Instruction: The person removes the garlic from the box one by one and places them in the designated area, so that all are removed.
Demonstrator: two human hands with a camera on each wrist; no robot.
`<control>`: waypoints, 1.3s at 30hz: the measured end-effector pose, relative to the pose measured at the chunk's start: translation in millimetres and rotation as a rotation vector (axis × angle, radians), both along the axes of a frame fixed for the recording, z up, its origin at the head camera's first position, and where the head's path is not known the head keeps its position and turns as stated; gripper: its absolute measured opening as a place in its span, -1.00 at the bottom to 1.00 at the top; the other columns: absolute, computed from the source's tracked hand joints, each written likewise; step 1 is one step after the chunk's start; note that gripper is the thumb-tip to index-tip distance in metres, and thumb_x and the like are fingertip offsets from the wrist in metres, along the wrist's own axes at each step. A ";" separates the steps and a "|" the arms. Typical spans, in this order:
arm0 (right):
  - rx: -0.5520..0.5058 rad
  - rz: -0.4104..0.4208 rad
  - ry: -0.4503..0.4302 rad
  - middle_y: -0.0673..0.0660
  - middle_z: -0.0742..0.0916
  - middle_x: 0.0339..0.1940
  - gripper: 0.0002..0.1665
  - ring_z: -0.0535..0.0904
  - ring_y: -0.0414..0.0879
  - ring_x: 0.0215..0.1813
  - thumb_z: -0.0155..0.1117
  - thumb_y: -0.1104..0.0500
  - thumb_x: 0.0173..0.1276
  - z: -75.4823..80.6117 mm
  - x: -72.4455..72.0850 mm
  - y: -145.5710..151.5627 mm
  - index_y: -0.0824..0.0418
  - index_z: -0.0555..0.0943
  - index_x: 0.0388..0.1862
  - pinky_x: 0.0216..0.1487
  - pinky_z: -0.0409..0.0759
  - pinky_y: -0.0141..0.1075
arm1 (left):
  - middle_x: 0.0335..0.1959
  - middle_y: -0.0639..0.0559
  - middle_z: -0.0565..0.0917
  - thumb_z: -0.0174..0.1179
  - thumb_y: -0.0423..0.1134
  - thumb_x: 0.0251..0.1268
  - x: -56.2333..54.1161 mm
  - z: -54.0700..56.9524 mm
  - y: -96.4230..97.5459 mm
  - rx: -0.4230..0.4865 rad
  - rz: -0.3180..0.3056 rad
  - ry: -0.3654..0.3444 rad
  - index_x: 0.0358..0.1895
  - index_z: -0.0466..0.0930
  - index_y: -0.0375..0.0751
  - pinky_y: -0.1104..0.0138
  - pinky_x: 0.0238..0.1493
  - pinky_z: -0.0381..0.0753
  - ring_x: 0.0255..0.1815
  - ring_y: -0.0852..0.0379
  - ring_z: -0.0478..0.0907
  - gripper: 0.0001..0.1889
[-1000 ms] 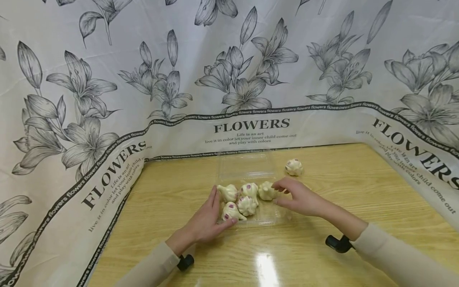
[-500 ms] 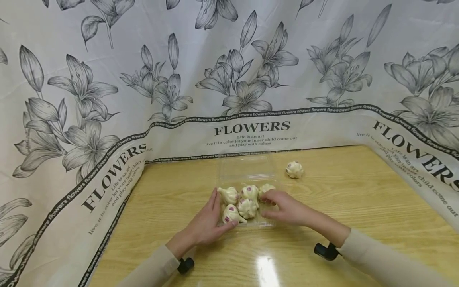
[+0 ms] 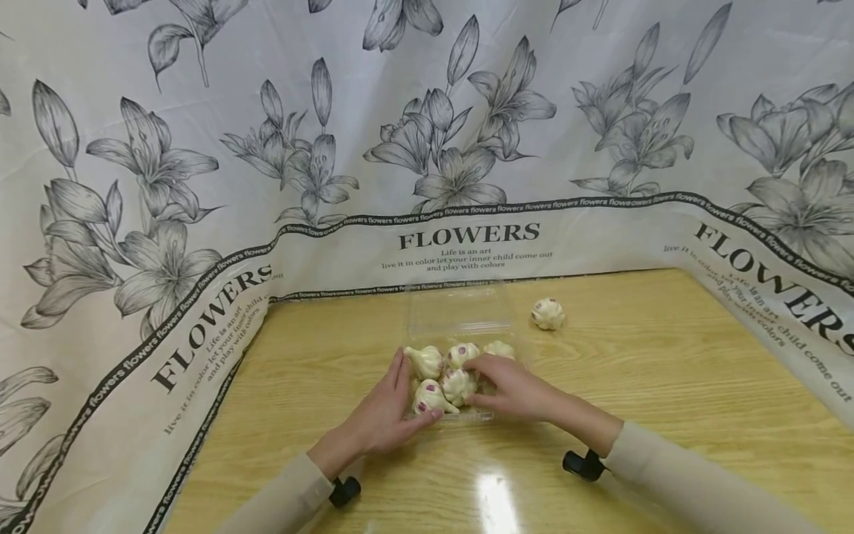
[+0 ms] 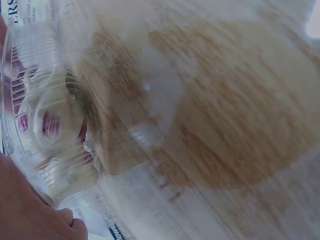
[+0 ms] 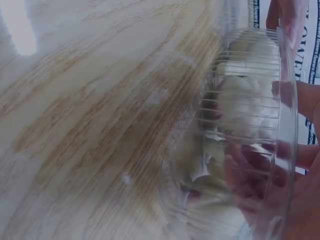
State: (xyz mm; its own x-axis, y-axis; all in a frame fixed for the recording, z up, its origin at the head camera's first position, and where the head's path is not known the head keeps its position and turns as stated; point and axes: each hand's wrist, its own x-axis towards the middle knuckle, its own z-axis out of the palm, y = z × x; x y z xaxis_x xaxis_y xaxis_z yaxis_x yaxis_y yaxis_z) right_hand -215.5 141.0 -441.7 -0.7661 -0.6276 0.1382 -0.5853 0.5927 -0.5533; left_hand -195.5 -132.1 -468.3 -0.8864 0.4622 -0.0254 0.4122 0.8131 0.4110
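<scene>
A clear plastic clamshell box (image 3: 503, 414) sits on the table and holds several cream garlic bulbs with purple patches. At its left front corner my left hand (image 3: 379, 414) grips the box, thumb over the front rim and fingers along the left side. My right hand (image 3: 517, 387) reaches inside, its thumb and fingers curled around the front middle garlic bulb (image 3: 457, 386). Another garlic bulb (image 3: 427, 397) lies close by my left thumb. Through the ribbed wall (image 5: 250, 100), the right wrist view shows fingers beside the bulbs.
The box's transparent lid (image 3: 459, 311) lies folded back toward the cloth. One loose garlic bulb (image 3: 548, 314) rests on the wooden table (image 3: 640, 334) behind and right of the box. A flower-printed cloth (image 3: 467, 256) borders the table at the back and sides.
My right hand has moved left, from the bulb at the right of the box to the front middle bulb. My left hand has stayed at the box's corner.
</scene>
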 end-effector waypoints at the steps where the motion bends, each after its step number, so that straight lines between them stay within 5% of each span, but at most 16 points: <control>1: 0.002 -0.003 -0.004 0.18 0.72 0.03 -0.42 0.65 0.07 -0.01 0.44 0.11 0.37 -0.7 0.0 -1.0 0.38 0.56 0.27 0.05 0.68 -0.07 | 0.67 -0.22 -0.41 -0.14 0.57 0.35 0.6 0.2 0.2 0.007 0.000 -0.003 0.64 -0.31 -0.39 0.01 0.57 0.17 0.62 -0.29 0.00 0.21; 16: 0.010 0.026 -0.035 0.00 0.71 -0.16 -0.54 0.56 -0.13 -0.26 0.38 0.13 0.40 -8.7 -2.2 -8.4 0.28 0.61 0.21 -0.21 0.55 -0.29 | 0.67 -0.22 -0.41 -0.14 0.57 0.35 2.3 -1.3 -0.5 0.015 0.006 -0.014 0.64 -0.34 -0.37 0.02 0.57 0.16 0.62 -0.28 -0.01 0.21; 28: -0.005 -0.011 -0.151 -0.08 0.67 -0.33 -0.42 0.54 -0.23 -0.32 0.47 0.09 0.34 -7.9 -7.0 -8.5 0.32 0.58 0.26 -0.26 0.59 -0.34 | 0.67 -0.24 -0.40 -0.09 0.52 0.38 0.6 -0.9 -1.0 0.013 0.006 -0.010 0.64 -0.38 -0.34 0.01 0.57 0.17 0.62 -0.29 0.02 0.19; 39: -0.036 -0.005 -0.159 -0.09 0.65 -0.39 -0.41 0.56 -0.25 -0.35 0.48 0.05 0.34 -6.4 -7.7 -3.3 0.29 0.59 0.26 -0.27 0.61 -0.36 | 0.67 -0.24 -0.40 -0.14 0.56 0.37 -0.2 -1.3 -1.1 0.007 0.003 -0.004 0.64 -0.37 -0.35 0.02 0.56 0.20 0.61 -0.29 0.03 0.20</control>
State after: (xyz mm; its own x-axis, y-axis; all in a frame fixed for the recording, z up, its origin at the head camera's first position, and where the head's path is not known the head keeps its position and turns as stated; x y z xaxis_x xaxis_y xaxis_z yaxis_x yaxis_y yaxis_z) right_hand -223.2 137.6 -448.1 -0.7832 -0.6207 0.0369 -0.4856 0.5735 -0.6598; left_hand -195.7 -133.2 -469.6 -0.8878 0.4595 -0.0256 0.4078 0.8114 0.4187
